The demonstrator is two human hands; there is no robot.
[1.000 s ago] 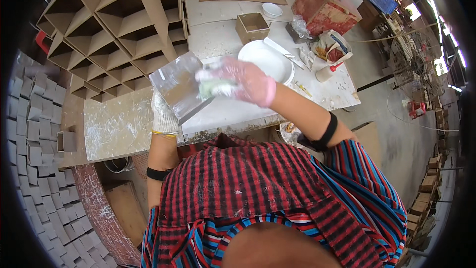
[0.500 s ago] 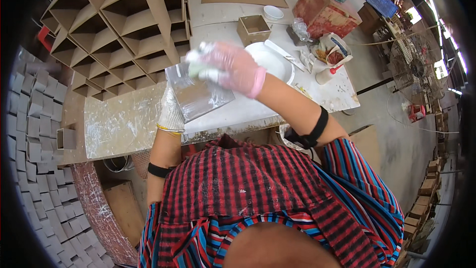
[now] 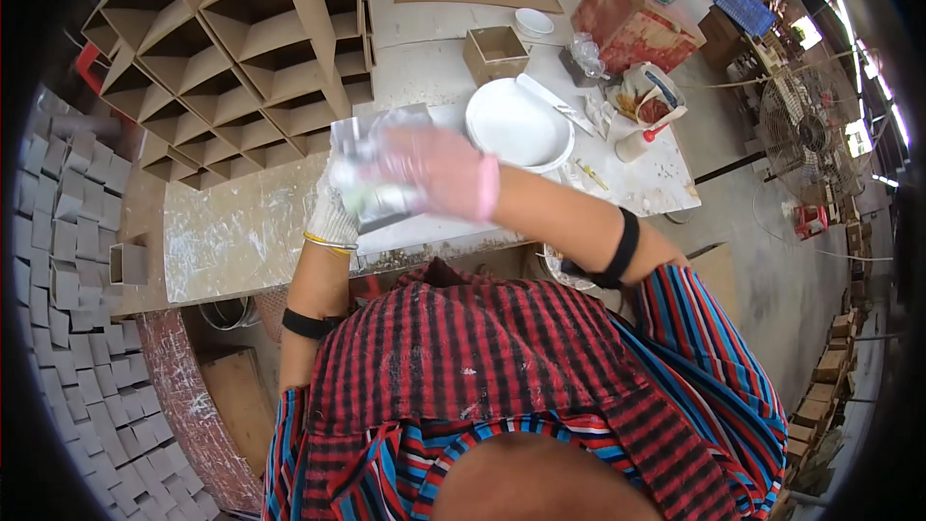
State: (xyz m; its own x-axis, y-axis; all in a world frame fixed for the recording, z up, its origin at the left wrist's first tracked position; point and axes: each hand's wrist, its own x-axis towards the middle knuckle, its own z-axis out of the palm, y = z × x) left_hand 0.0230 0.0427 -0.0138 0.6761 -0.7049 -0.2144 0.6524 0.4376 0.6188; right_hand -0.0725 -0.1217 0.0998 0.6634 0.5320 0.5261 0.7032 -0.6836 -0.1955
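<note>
My left hand (image 3: pixel 333 217), in a white knitted glove, holds a grey square box (image 3: pixel 410 118) above the table. How deep the box is cannot be seen. Across its face lies my right hand (image 3: pixel 424 169) in a pinkish see-through glove smeared white, blurred by motion. Its fingers are closed over a pale green sponge (image 3: pixel 359 199), only partly visible. Just right of this hand a round white tub (image 3: pixel 472 127) holds white paste. A white flat tool (image 3: pixel 550 101) rests across the tub's far rim.
Open brown boxes (image 3: pixel 280 34) are stacked at the left back. One brown box (image 3: pixel 495 53) and a white bowl (image 3: pixel 533 22) stand behind the tub. A white bottle with red nozzle (image 3: pixel 637 143) is at the right. Grey boxes (image 3: pixel 68 280) line the far left.
My right hand has swept left and down over the grey box, uncovering more of the tub. The box has shifted slightly, and its upper edge now shows above the hand.
</note>
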